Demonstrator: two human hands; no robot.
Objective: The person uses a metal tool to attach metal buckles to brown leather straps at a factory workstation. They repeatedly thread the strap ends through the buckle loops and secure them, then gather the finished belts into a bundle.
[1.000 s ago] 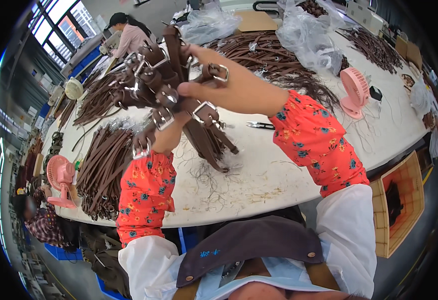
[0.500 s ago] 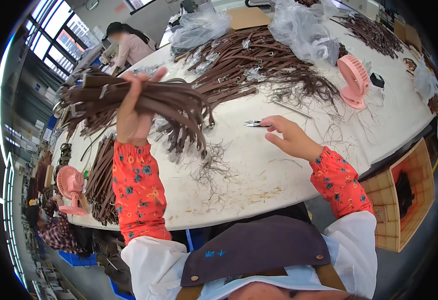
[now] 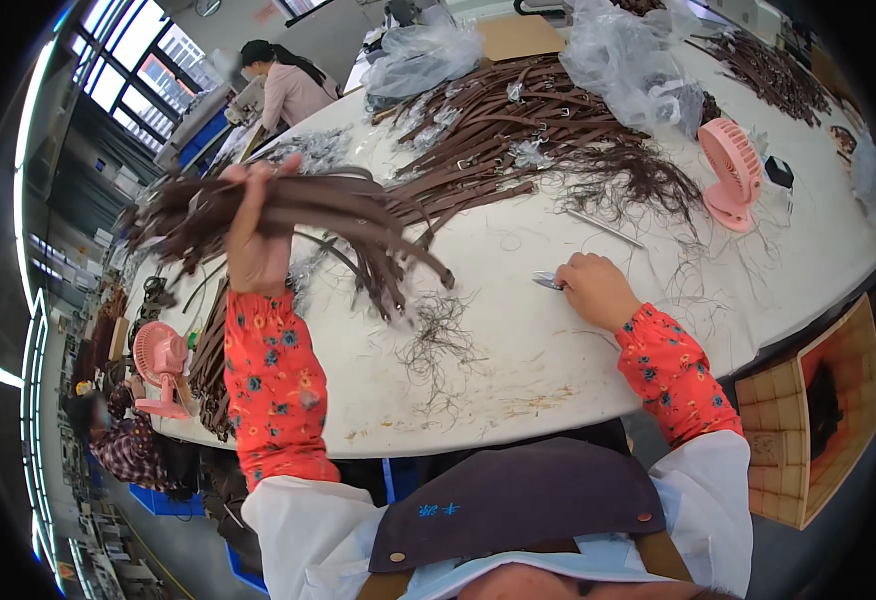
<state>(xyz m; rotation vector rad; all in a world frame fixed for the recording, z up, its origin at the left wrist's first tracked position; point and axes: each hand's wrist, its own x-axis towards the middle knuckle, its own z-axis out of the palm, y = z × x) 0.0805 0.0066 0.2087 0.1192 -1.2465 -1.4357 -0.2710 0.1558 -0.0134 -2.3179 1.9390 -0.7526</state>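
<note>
My left hand [image 3: 256, 240] is wrapped round a thick bundle of brown straps [image 3: 323, 208] and holds it above the left part of the table. Motion blurs the bundle, and its loose ends hang down to the right. My right hand [image 3: 600, 292] rests on the white tabletop [image 3: 518, 350], closed over a pair of thread snips [image 3: 545, 280]. Only the metal blades show, pointing left; the handle is hidden under my fingers. A tangle of dark thread ends [image 3: 438, 345] lies on the table between my hands.
More brown straps [image 3: 503, 130] with metal buckles are heaped at the back, beside clear plastic bags [image 3: 623, 65]. A metal rod [image 3: 606, 228] and a pink fan [image 3: 730, 175] stand right. Another pink fan [image 3: 161, 365] is left. A woven bin [image 3: 783, 450] sits lower right.
My right hand has closed on the thread snips and drawn them nearer to me. The strap bundle in my left hand has swung, its ends spreading to the right.
</note>
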